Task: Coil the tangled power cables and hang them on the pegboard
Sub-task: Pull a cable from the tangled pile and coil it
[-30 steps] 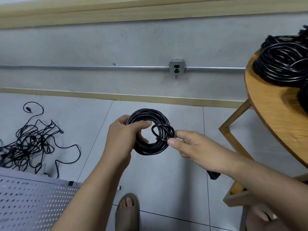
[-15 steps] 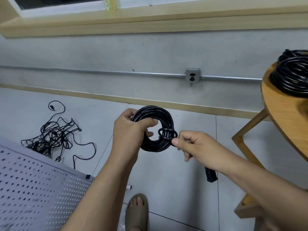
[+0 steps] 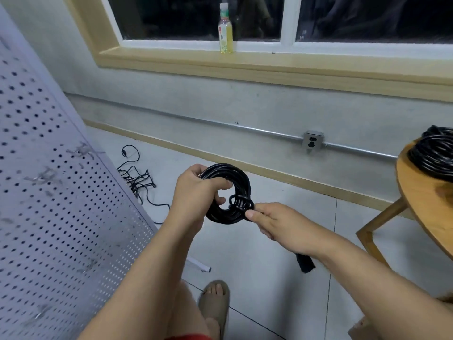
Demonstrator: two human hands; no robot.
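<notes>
A black power cable wound into a round coil [image 3: 236, 180] is held at chest height above the floor. My left hand [image 3: 196, 195] grips the coil's left side, thumb through its hole. My right hand [image 3: 272, 223] pinches the cable's end, which is wrapped in tight turns round the coil's lower right side. A black plug [image 3: 305, 263] hangs below my right wrist. The white pegboard [image 3: 56, 217] leans at the left, with several metal hooks on it. A tangle of thin black cable [image 3: 137, 177] lies on the floor behind it.
A round wooden table [image 3: 426, 204] at the right edge carries more coiled black cables [image 3: 434, 155]. A wall socket [image 3: 313, 141] sits on a metal conduit. A bottle [image 3: 225, 29] stands on the window sill. My sandalled foot [image 3: 214, 303] is on the tiled floor.
My view has tilted up and swung left, so the pegboard fills more of the left side. The wrap round the coil's side has been pulled tighter. Both hands keep their hold.
</notes>
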